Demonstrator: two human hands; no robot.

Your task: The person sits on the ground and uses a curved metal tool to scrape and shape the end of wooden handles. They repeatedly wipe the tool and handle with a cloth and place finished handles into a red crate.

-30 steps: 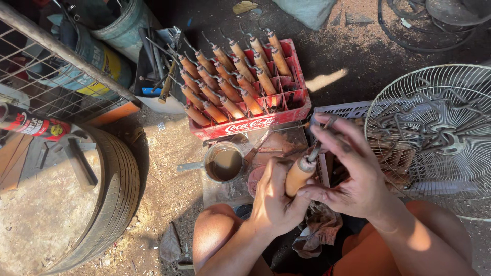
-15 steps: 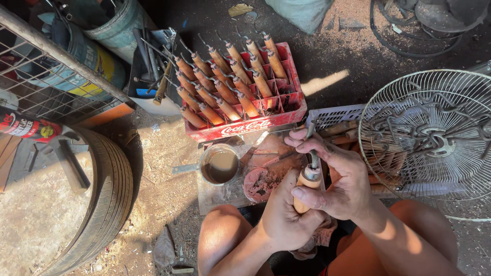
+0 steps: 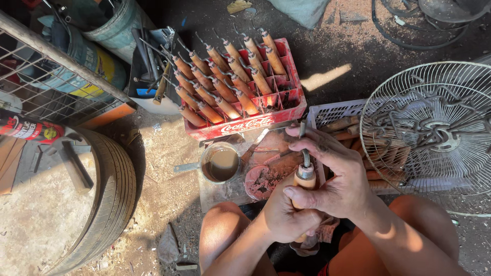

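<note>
My left hand (image 3: 287, 217) is wrapped around the wooden handle of a tool (image 3: 304, 180), held upright above my knees. My right hand (image 3: 337, 174) covers it from the right, thumb across the handle, fingers pinching the thin metal shank that sticks up from the metal collar. Just beyond the hands lies a flat work board (image 3: 266, 168) with reddish paste on it. A small metal pot (image 3: 220, 162) of brown liquid stands on its left end.
A red plastic crate (image 3: 294, 110) behind the board holds several wooden-handled tools standing upright. A white basket (image 3: 332, 111) with more handles and a round wire fan guard (image 3: 434, 128) sit to the right. A tyre (image 3: 110, 199), paint cans and a wire mesh frame lie left.
The tool has swung from tilted to upright and come closer to my body. My right hand has slid up onto its metal shank.
</note>
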